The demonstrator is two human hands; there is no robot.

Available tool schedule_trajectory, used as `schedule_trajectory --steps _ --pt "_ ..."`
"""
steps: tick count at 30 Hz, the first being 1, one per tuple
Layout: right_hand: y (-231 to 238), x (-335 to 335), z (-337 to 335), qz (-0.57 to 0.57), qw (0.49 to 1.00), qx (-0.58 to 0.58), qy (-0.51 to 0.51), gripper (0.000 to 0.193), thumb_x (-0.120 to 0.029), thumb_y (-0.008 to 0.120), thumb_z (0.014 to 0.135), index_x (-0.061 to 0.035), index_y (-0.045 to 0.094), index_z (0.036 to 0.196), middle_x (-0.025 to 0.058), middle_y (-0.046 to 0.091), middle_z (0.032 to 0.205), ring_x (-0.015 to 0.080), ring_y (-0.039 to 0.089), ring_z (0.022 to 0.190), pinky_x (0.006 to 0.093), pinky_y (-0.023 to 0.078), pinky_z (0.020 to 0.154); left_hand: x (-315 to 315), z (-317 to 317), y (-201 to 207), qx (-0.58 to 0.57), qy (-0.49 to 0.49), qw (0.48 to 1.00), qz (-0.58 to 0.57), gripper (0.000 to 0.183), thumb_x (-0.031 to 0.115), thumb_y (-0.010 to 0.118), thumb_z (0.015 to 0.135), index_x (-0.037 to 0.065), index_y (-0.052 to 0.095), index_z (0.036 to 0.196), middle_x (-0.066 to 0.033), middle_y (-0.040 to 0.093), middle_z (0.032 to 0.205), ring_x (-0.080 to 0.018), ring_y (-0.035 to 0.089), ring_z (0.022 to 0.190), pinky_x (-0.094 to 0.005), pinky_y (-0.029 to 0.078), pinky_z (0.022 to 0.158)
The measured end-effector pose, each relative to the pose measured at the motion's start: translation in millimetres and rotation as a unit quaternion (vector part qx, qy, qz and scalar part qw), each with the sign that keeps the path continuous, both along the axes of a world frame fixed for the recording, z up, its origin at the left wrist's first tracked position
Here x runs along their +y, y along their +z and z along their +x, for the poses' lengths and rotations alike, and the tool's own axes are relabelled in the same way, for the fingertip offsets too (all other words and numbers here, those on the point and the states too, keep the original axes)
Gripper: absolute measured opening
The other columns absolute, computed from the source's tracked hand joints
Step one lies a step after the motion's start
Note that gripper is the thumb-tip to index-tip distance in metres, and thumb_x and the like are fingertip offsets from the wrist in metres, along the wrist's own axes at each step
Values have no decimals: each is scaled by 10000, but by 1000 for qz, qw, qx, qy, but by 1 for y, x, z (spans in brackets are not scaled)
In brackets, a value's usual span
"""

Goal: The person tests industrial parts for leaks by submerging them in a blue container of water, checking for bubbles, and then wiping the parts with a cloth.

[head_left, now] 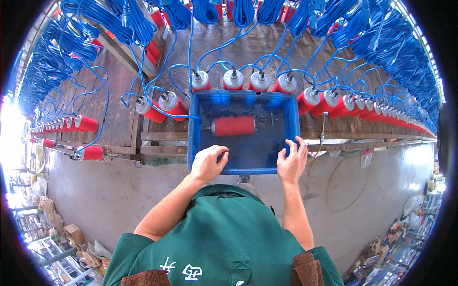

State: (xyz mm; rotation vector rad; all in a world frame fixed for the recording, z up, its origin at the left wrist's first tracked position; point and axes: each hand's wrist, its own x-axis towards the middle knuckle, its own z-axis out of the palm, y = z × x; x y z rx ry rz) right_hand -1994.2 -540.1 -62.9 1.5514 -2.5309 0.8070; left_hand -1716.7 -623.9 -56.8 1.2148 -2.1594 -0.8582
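Observation:
A red cylinder [234, 126] with metal ends lies on its side in a blue plastic bin [292, 110]. The bin appears to hold clear liquid. Blue cable [183, 116] reaches over its left rim. My left hand [208, 165] is over the bin's near left corner, fingers curled inward; whether they grip the rim or anything else is hidden. At the near right corner, my right hand [292, 162] has its fingers stretched apart beside the rim, with nothing held. Neither hand touches the red cylinder.
Red cylinders with metal caps [285, 83] line the bench [171, 52] behind and beside the bin, each trailing blue cable. Bundled blue cables [205, 12] hang along the back and sides. A thin hose [329, 190] loops over the floor at right; cluttered shelves stand at both sides.

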Motion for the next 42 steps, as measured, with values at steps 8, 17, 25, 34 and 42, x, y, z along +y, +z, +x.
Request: schedule_trajectory --steps 8,17,25,34,42 --pt "3 -1 1 -29 1000 -3 7 332 -88 715 845 -106 718 1177 121 568 1419 355 534 1336 485 466 1094 -69 -30 4 -85 -119 981 -130 386 126 750 883 -8 675 1237 -192 666 1274 -378 621 1217 -443 523 1055" --pt "4 1 0 -33 999 -14 -12 357 -100 745 832 -131 729 1188 102 568 1417 332 541 1325 468 480 1038 -130 -87 -28 -376 -230 897 -32 928 255 921 731 -13 481 1504 -233 564 1487 -426 586 1323 -449 507 1115" --pt "7 2 -1 -31 999 -36 -21 324 -85 748 833 -106 739 1156 106 572 1414 341 549 1310 484 474 1082 -132 -98 -28 -435 -221 872 23 1051 246 887 768 91 313 1635 -276 496 1529 -467 562 1353 -521 511 1093" --pt "3 -2 0 -64 996 -49 -25 329 -75 754 808 -121 738 1133 98 582 1416 335 550 1315 475 485 1035 -112 -107 79 -505 -293 805 -109 1121 293 921 716 194 334 1666 -194 615 1305 -376 630 1176 -478 508 950" --pt "13 -1 -4 -91 995 -36 14 356 -53 756 797 -100 725 1148 129 579 1423 356 521 1371 502 463 1074 -85 -70 142 -530 -321 768 -163 1101 308 917 720 248 353 1664 -151 622 1257 -335 637 1119 -449 498 921"
